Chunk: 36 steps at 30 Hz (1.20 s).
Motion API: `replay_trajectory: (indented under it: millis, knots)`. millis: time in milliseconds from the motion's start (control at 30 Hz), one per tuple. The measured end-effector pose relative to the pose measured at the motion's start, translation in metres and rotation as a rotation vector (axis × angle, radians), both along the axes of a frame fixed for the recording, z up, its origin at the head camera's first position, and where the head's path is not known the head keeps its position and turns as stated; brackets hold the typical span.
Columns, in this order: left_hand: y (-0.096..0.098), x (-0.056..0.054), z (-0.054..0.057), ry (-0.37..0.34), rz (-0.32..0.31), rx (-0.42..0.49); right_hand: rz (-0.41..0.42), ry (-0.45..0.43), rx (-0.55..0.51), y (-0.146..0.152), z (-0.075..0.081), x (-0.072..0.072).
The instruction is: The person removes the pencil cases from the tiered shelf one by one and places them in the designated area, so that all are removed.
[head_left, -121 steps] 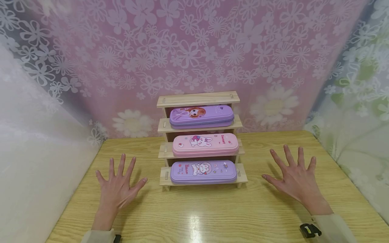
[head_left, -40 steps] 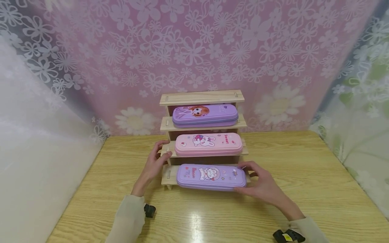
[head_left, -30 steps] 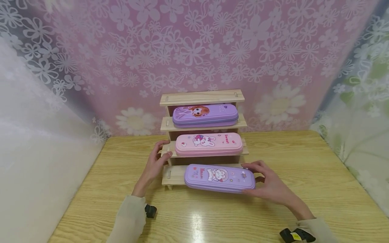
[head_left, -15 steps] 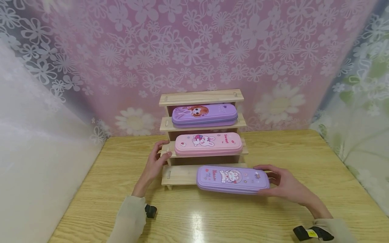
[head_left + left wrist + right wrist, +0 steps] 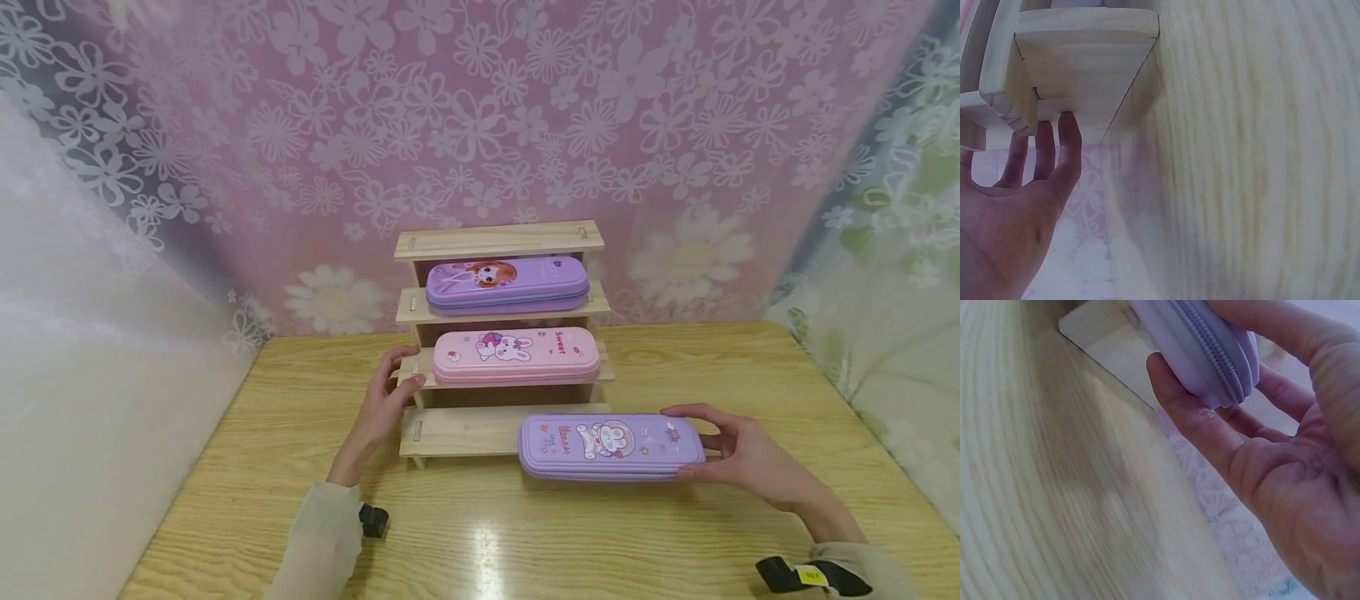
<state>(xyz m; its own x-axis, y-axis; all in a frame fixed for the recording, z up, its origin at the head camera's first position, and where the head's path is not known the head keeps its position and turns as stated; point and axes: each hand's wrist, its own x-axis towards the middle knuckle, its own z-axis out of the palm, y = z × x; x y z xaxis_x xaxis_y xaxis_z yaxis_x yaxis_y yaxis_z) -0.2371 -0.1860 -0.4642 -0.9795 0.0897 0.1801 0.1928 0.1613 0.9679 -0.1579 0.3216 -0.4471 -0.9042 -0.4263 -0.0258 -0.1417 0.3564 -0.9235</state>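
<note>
My right hand [image 5: 757,462] pinches the right end of a lavender pencil case [image 5: 611,450] with a rabbit print, thumb at the near side and fingers at the far side. The case lies level, its left part overlapping the lowest step in the head view. In the right wrist view its zipper [image 5: 1207,350] faces the palm, over the tabletop. My left hand [image 5: 384,400] holds the left end of a stepped wooden rack [image 5: 457,433], its fingertips [image 5: 1067,122] against the side panel. Higher on the rack lie a pink pencil case [image 5: 517,357] and a purple one [image 5: 540,283].
The rack stands on a wood-grain table [image 5: 442,533], with its top step [image 5: 495,240] bare. Behind rises a pink floral curtain [image 5: 480,133]. Pale sheeting [image 5: 90,333] hangs at the left, patterned fabric [image 5: 900,275] at the right.
Both hands have come from lying spread on the table to the rack and the lavender case. The right hand has drawn that case rightward and slightly forward off the lowest step; the left stays put lately.
</note>
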Motion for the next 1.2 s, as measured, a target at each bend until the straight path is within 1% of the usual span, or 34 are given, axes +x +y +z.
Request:
replay_trajectory:
  millis: [200,400,500,567,667,700,833,900,933,1033,1133,1167,1200]
  knots:
    - [0.000,0.000,-0.001,-0.002,0.005,-0.004,0.039,0.017,-0.098,0.024,0.002,0.000]
    - [0.000,0.000,0.000,0.001,-0.004,0.018,0.045,0.019,-0.155,0.053,0.003,0.001]
    - [0.000,-0.001,-0.001,-0.001,-0.004,0.022,0.038,0.018,-0.171,0.067,0.004,0.001]
    - [0.000,-0.002,-0.002,-0.001,-0.004,0.021,0.020,0.024,-0.160,0.075,0.004,0.002]
    - [0.000,-0.002,-0.002,0.003,-0.007,0.022,-0.001,0.027,-0.179,0.087,0.005,0.003]
    - [0.000,-0.002,-0.002,0.004,-0.009,0.022,-0.014,0.032,-0.177,0.091,0.005,0.004]
    - [0.000,-0.002,-0.002,0.007,-0.010,0.021,-0.080,0.039,-0.238,0.107,0.005,0.010]
    - [0.000,-0.002,-0.002,0.008,-0.008,0.022,-0.133,0.056,-0.271,0.113,0.005,0.013]
    - [0.000,-0.003,-0.002,0.008,-0.006,0.023,-0.173,0.065,-0.290,0.115,0.006,0.015]
    - [-0.001,-0.003,-0.003,0.005,-0.006,0.024,-0.258,0.090,-0.364,0.117,0.008,0.018]
    - [-0.001,-0.004,-0.004,-0.002,-0.001,0.023,-0.354,0.111,-0.371,0.112,0.010,0.019]
    - [-0.001,-0.004,-0.004,-0.005,0.000,0.023,-0.365,0.110,-0.377,0.109,0.010,0.019]
    - [-0.001,-0.005,-0.004,-0.008,-0.001,0.022,-0.403,0.112,-0.344,0.105,0.012,0.018]
